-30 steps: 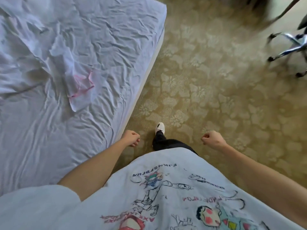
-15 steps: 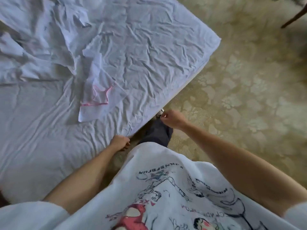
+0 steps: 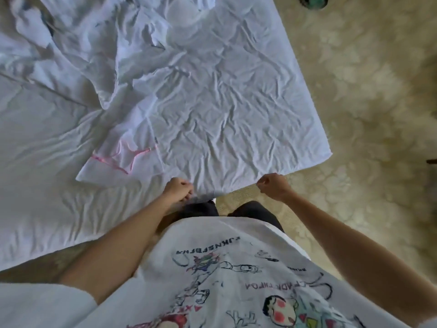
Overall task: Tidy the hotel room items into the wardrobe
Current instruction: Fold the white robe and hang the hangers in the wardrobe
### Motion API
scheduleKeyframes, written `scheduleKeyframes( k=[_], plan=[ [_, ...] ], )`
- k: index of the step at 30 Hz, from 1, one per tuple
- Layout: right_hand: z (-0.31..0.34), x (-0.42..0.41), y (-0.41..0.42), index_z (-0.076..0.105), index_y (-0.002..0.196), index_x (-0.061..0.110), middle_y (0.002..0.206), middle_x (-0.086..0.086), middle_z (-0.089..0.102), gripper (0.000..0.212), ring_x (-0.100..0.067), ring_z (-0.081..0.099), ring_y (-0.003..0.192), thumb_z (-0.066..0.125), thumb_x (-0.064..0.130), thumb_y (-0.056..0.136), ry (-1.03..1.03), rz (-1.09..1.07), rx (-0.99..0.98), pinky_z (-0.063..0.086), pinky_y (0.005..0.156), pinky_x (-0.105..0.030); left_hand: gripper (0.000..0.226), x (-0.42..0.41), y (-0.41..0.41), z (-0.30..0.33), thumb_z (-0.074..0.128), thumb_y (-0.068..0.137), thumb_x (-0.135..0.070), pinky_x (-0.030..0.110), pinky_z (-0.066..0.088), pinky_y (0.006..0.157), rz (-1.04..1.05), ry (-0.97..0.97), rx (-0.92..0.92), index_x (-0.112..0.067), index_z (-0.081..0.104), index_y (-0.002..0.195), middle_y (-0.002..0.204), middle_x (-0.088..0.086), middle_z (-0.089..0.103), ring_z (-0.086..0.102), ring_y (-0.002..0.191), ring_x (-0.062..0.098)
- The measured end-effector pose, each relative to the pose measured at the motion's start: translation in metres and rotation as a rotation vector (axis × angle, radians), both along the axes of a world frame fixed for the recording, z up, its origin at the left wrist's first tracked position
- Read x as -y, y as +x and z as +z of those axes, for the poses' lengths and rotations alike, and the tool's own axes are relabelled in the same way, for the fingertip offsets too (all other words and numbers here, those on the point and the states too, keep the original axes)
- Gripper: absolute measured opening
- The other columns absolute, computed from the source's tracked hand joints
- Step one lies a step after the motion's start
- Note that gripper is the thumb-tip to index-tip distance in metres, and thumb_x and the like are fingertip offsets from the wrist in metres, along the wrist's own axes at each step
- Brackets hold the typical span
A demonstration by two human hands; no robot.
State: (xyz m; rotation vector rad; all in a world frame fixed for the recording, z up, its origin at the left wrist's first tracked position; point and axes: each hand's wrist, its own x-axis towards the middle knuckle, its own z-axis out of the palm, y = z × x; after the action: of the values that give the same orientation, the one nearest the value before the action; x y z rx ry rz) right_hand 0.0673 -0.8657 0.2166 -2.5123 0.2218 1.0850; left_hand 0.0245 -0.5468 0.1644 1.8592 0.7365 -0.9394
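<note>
A white cloth item with pink trim (image 3: pixel 123 159) lies flat on the wrinkled white bed sheet (image 3: pixel 224 102), just left of and beyond my hands. More crumpled white fabric (image 3: pixel 71 43) is heaped at the far left of the bed. My left hand (image 3: pixel 178 189) is curled into a fist and touches the near edge of the sheet. Also fisted, my right hand (image 3: pixel 272 185) hangs at the bed's edge further right, with nothing seen in it. I cannot tell whether the left fingers pinch the sheet.
Patterned beige carpet (image 3: pixel 366 114) spreads to the right of the bed. A dark green object (image 3: pixel 312 0) sits on the floor at the top edge. My legs in dark trousers (image 3: pixel 255 210) stand against the bed's near corner.
I have turned toward the bed and stepped close. Both fists rose from beside my legs to the bed's near edge, and the pink-trimmed cloth now lies just ahead.
</note>
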Motion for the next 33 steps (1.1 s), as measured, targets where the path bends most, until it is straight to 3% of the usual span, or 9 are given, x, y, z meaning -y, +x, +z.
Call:
scheduleKeyframes(
  k=[2, 7, 10, 12, 16, 20, 25, 29, 33],
  plan=[
    [-0.005, 0.027, 0.025, 0.074, 0.101, 0.013, 0.094, -0.007, 0.076, 0.017, -0.020, 0.069, 0.090, 0.061, 0.020, 0.093, -0.011, -0.009, -0.035, 0.052, 0.081, -0.030, 0.014, 0.025, 0.031, 0.007, 0.060, 0.093, -0.017, 0.024, 0.055, 0.055, 0.055, -0.030, 0.019, -0.009, 0.071, 0.091, 0.082, 0.009, 0.073, 0.066, 0.065, 0.018],
    [-0.025, 0.068, 0.101, 0.072, 0.084, 0.022, 0.084, -0.003, 0.075, 0.013, -0.020, 0.072, 0.083, 0.062, 0.016, 0.090, 0.019, -0.006, -0.117, 0.058, 0.082, -0.035, 0.015, 0.063, 0.088, 0.009, 0.059, 0.093, -0.017, 0.023, 0.053, 0.056, 0.181, -0.014, 0.002, -0.008, 0.071, 0.096, 0.085, 0.008, 0.073, 0.068, 0.066, 0.014],
    [-0.024, 0.067, 0.154, 0.073, 0.084, 0.020, 0.071, 0.004, 0.072, 0.016, -0.012, 0.069, 0.074, 0.059, 0.014, 0.089, 0.068, 0.050, -0.113, 0.057, 0.075, -0.032, 0.013, 0.074, 0.118, 0.014, 0.061, 0.092, -0.016, 0.025, 0.054, 0.059, 0.305, 0.034, -0.016, -0.008, 0.072, 0.094, 0.086, 0.009, 0.074, 0.068, 0.067, 0.016],
    [-0.022, 0.056, 0.191, 0.074, 0.081, 0.021, 0.077, 0.000, 0.074, 0.018, -0.014, 0.069, 0.078, 0.058, 0.016, 0.087, 0.112, 0.093, -0.079, 0.055, 0.076, -0.030, 0.013, 0.077, 0.143, 0.020, 0.060, 0.091, -0.014, 0.021, 0.052, 0.055, 0.363, 0.064, -0.016, -0.009, 0.072, 0.094, 0.086, 0.009, 0.074, 0.067, 0.065, 0.014],
    [-0.015, 0.015, 0.283, 0.076, 0.084, 0.022, 0.086, -0.005, 0.076, 0.021, -0.023, 0.071, 0.090, 0.055, 0.024, 0.084, 0.180, 0.180, -0.002, 0.057, 0.084, -0.037, 0.011, 0.069, 0.218, 0.040, 0.061, 0.089, -0.011, 0.016, 0.047, 0.042, 0.530, 0.101, 0.086, -0.010, 0.068, 0.097, 0.079, 0.007, 0.071, 0.063, 0.055, 0.014],
    [0.003, -0.051, 0.367, 0.076, 0.085, 0.021, 0.086, -0.007, 0.077, 0.027, -0.025, 0.071, 0.090, 0.052, 0.032, 0.079, 0.258, 0.249, 0.104, 0.056, 0.086, -0.038, 0.020, 0.035, 0.294, 0.055, 0.063, 0.087, -0.008, 0.018, 0.047, 0.041, 0.681, 0.105, 0.168, -0.014, 0.064, 0.105, 0.075, 0.008, 0.070, 0.064, 0.056, 0.019],
    [0.021, -0.134, 0.455, 0.078, 0.091, 0.015, 0.089, -0.008, 0.077, 0.021, -0.022, 0.072, 0.091, 0.059, 0.014, 0.085, 0.322, 0.265, 0.184, 0.056, 0.085, -0.033, 0.026, -0.024, 0.376, 0.065, 0.061, 0.089, -0.007, 0.020, 0.049, 0.044, 0.692, 0.072, 0.229, -0.015, 0.058, 0.113, 0.083, 0.009, 0.071, 0.063, 0.056, 0.018],
    [0.017, -0.195, 0.519, 0.078, 0.092, 0.015, 0.090, -0.009, 0.077, 0.023, -0.024, 0.071, 0.091, 0.057, 0.017, 0.083, 0.323, 0.257, 0.206, 0.057, 0.084, -0.035, 0.023, -0.078, 0.446, 0.061, 0.061, 0.088, -0.007, 0.022, 0.050, 0.047, 0.686, 0.087, 0.241, -0.012, 0.060, 0.110, 0.082, 0.011, 0.069, 0.062, 0.056, 0.019],
    [-0.005, -0.251, 0.588, 0.078, 0.095, 0.017, 0.097, -0.009, 0.076, 0.023, -0.025, 0.070, 0.096, 0.058, 0.020, 0.084, 0.298, 0.262, 0.220, 0.056, 0.087, -0.036, 0.025, -0.131, 0.520, 0.043, 0.059, 0.088, -0.007, 0.019, 0.047, 0.040, 0.668, 0.116, 0.224, -0.012, 0.059, 0.113, 0.088, 0.011, 0.069, 0.064, 0.055, 0.017]
  ],
)
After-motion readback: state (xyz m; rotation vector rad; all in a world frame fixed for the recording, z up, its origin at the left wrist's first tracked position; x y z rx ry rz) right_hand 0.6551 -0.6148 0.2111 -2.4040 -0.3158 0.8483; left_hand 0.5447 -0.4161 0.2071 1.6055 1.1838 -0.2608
